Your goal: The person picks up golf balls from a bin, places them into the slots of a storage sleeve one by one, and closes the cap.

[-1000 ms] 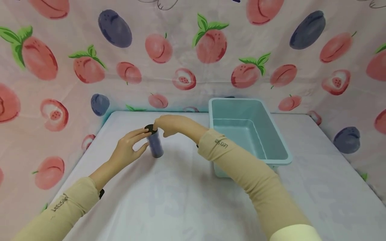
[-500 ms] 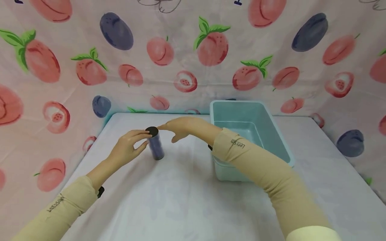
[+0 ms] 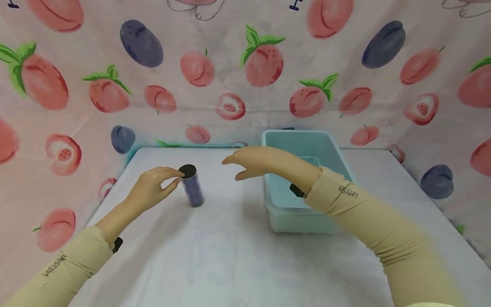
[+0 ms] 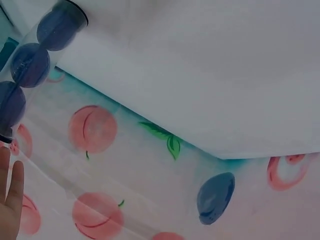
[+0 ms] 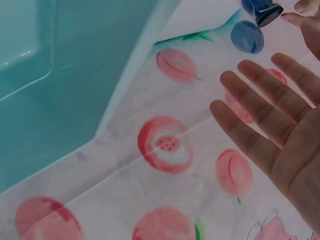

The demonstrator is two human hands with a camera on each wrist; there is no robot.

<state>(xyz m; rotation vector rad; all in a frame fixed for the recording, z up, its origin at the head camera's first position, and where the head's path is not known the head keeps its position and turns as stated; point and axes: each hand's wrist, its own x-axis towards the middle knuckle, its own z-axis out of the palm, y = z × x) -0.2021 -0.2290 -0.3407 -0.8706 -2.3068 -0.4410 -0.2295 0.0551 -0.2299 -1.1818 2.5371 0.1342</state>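
A clear tube point(image 3: 193, 192) with a black lid point(image 3: 187, 171) stands upright on the white-covered table, left of centre. In the left wrist view three dark blue balls point(image 4: 30, 65) show inside it, stacked in a line. My left hand point(image 3: 147, 187) is at the lid's left edge, its fairly straight fingertips touching or almost touching it. My right hand point(image 3: 261, 161) hovers between the tube and the light blue bin point(image 3: 297, 211), palm down. In the right wrist view the right hand's fingers point(image 5: 252, 132) are spread, straight and hold nothing.
The deep rectangular bin stands on the right half of the table point(image 3: 215, 260), under my right forearm. A fruit-printed cloth point(image 3: 234, 55) hangs behind the table and along both sides.
My right hand has left the lid and moved right, toward the bin, its fingers straightening. The left hand stays beside the lid, and the tube stands where it was.
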